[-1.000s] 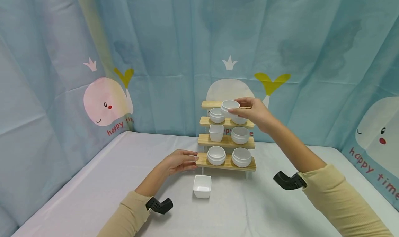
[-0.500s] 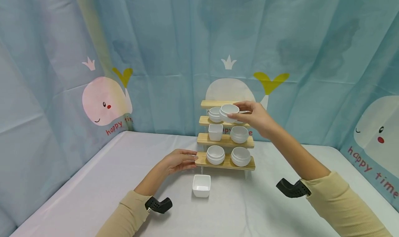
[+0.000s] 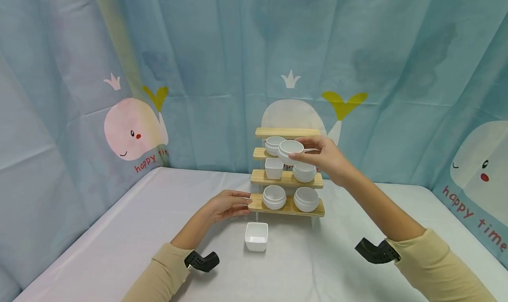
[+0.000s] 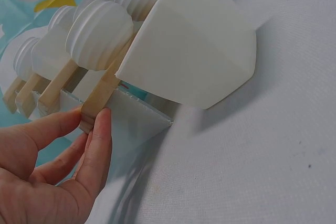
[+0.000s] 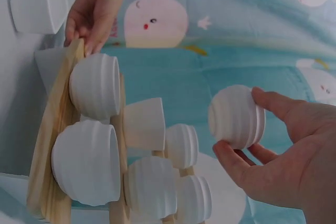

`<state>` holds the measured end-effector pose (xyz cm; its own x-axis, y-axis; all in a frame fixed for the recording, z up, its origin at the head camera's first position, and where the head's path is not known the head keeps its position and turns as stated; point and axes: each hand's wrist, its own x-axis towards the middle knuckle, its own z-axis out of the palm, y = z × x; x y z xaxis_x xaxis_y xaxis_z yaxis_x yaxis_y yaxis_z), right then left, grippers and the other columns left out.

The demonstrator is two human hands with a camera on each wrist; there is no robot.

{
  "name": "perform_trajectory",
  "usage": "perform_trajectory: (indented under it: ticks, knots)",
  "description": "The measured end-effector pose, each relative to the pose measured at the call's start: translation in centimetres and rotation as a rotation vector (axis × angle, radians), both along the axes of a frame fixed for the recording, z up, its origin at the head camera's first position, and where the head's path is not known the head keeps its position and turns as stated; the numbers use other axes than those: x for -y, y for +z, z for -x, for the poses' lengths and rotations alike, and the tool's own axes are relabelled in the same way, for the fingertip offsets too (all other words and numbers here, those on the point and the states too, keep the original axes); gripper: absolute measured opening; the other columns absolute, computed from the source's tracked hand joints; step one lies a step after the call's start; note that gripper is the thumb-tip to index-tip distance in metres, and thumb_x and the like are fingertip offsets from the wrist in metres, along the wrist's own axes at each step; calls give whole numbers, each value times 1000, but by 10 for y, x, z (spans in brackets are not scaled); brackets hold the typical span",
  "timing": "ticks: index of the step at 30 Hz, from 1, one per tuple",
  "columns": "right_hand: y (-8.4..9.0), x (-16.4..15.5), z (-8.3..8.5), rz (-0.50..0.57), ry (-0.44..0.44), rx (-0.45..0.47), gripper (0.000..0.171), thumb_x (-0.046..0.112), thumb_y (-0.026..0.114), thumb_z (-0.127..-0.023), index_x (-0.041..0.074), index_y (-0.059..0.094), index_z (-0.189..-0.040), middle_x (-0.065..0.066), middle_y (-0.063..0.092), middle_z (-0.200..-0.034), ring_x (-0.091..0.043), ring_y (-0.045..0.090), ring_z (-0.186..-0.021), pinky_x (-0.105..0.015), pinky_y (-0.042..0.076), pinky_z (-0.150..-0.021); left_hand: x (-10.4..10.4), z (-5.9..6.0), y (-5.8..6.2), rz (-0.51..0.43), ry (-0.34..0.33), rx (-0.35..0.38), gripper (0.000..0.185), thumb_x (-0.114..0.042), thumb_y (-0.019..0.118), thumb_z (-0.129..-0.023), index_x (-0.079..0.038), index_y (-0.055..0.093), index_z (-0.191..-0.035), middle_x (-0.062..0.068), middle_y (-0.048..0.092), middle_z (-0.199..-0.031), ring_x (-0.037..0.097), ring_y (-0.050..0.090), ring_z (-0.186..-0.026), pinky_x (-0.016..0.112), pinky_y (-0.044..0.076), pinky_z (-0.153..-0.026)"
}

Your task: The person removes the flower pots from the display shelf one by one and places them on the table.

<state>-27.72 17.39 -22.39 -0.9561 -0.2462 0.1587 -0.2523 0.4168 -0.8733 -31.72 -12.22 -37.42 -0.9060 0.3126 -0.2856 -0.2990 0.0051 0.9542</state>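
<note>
My right hand [image 3: 323,157] pinches a white round ridged bowl [image 3: 290,151] between thumb and fingers. In the right wrist view the bowl [image 5: 237,116] is apart from the wooden boards, its base facing the rack. My left hand [image 3: 229,206] grips the left end of the lowest board [image 4: 101,95] of a tiered wooden rack, thumb on one face and fingers on the other. On that board stand two round bowls [image 3: 274,197] [image 3: 306,199]. The board above bears a square cup [image 3: 274,168] and a round bowl [image 3: 304,173]. Round bowls also stand on the third board [image 5: 181,145].
A white square cup [image 3: 256,236] stands on the white cloth before the rack. The top board [image 3: 287,132] rises behind the other tiers. White cloth [image 3: 190,183] covers the table, and a blue printed curtain [image 3: 206,72] hangs behind.
My right hand has lowered the round bowl a little and drawn it slightly towards me, baring more of the top board. My left hand keeps its hold on the lowest board.
</note>
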Motion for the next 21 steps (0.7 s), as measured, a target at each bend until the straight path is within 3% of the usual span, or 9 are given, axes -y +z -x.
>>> perform_trajectory:
  ticks: [10,21]
  knots:
    - [-11,-2,-8,35,11,-5,62,18,77,-98,0,52,-152,-19,55,-149,-36,59,-132,-46,51,-111,-1,1,-1,-1,8,4,45,1,64,-103,13,52,-145,15,69,-110,15,73,-84,26,66,-81]
    - [-26,-3,-18,47,20,9,67,20,79,-96,0,50,-153,-19,57,-149,-30,65,-124,-41,54,-107,-1,0,0,12,15,3,45,1,64,-103,12,53,-145,14,70,-110,15,73,-85,26,66,-81]
